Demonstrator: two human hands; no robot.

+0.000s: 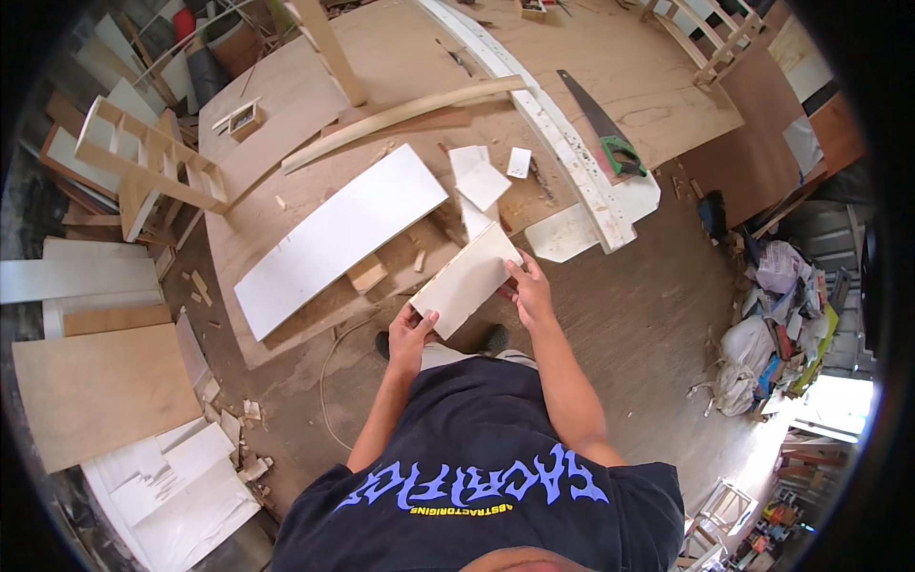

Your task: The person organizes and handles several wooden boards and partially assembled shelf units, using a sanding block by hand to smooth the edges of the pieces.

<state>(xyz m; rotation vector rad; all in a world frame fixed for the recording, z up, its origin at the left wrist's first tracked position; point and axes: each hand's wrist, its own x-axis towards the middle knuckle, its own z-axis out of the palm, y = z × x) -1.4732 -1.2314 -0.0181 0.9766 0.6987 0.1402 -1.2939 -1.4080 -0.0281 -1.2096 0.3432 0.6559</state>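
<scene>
1. Left hand: pinches the board at its left end.
2. Right hand: pinches its right edge.
3. Board: held up between both hands, near the table.
4. Panel: white, left of the board.
5. Saw: green-handled, lying on the table.

The print I can make out from here sits on the front of a dark T-shirt: big, spiky blue-violet lettering sweeping across the chest, and a small line of yellow capitals tucked nearer the neck.
</scene>
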